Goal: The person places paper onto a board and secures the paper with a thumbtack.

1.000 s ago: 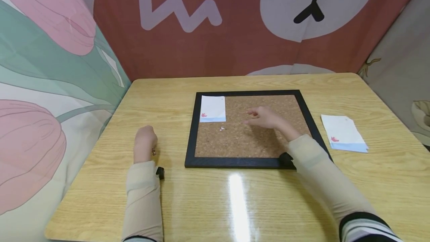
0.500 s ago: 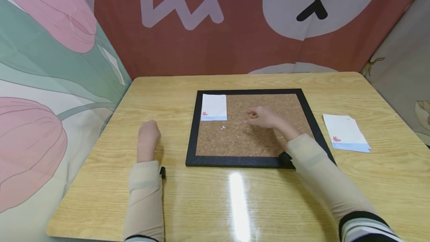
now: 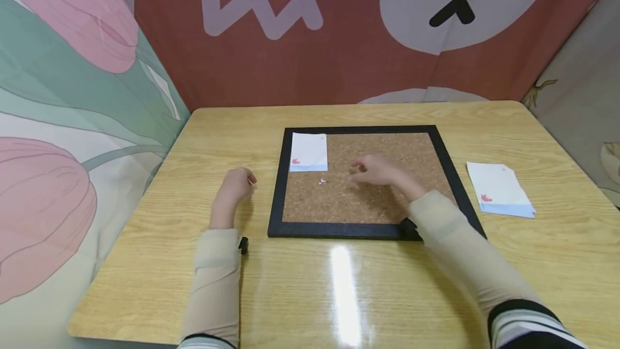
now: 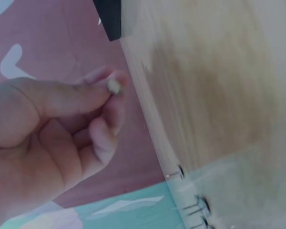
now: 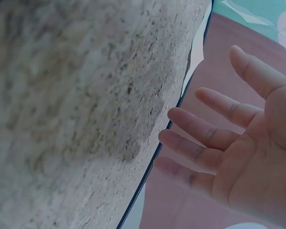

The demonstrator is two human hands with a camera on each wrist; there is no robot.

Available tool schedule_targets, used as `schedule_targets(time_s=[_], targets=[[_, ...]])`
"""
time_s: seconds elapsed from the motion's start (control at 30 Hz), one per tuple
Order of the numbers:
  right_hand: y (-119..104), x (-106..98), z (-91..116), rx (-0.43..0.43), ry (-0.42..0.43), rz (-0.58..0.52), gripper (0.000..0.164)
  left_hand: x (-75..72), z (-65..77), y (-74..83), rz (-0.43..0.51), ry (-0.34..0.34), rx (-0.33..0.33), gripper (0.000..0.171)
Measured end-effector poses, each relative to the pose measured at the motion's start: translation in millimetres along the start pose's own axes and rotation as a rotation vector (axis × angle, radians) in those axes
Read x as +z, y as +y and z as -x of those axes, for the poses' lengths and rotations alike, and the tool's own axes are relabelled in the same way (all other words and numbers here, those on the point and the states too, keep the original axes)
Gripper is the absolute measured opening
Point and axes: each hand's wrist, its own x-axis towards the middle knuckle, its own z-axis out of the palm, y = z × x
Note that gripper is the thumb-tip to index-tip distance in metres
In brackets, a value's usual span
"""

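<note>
My left hand [image 3: 235,185] hovers over the wooden table, left of a black-framed corkboard [image 3: 310,203]. Between its thumb and index fingertip it pinches a small pale pushpin [image 4: 114,87], whose head peeks out. Several more pushpins [image 4: 200,205] lie on the table in the left wrist view. My right hand [image 3: 380,169] is held above the middle of the cork, fingers spread and palm bare in the right wrist view. A white note sheet [image 3: 308,151] with a blue bottom edge lies in the board's upper left corner. Just below it are tiny whitish bits [image 3: 322,181].
A stack of similar note sheets [image 3: 499,187] lies on the table [image 3: 300,295] to the right of the board. Printed cloth hangings [image 3: 271,69] stand behind the table and along both sides.
My left hand has risen from the table's left part and moved right toward the board, its fingers turning that way. My right hand has stayed nearly in place.
</note>
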Motion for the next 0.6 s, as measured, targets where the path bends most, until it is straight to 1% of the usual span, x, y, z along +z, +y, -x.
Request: schedule_targets(time_s=[0.1,0.2,0.33,0.4,0.47,0.6], targets=[[-3.8,1.4,-2.1,-0.018,-0.01,0.016,0.051,2.8,-2.6,1.3,-0.03,-0.037,0.041,0.015],[-8.1,3.2,-5.7,-0.033,-0.028,0.082,0.053,4.8,-4.6,1.9,-0.054,-0.059,0.065,0.015],[-15.5,6.2,-11.2,-0.077,-0.071,0.153,0.052,6.5,-5.9,1.5,-0.053,-0.081,0.041,0.02],[-19.8,7.0,-13.4,-0.091,-0.083,0.161,0.052,6.8,-6.0,0.9,-0.047,-0.091,0.022,0.02],[-23.2,7.4,-14.8,-0.095,-0.093,0.154,0.05,6.2,-5.7,0.7,-0.042,-0.1,0.017,0.021],[-27.3,8.0,-17.2,-0.101,-0.099,0.166,0.038,3.8,-4.3,0.6,-0.047,-0.098,0.021,0.02]])
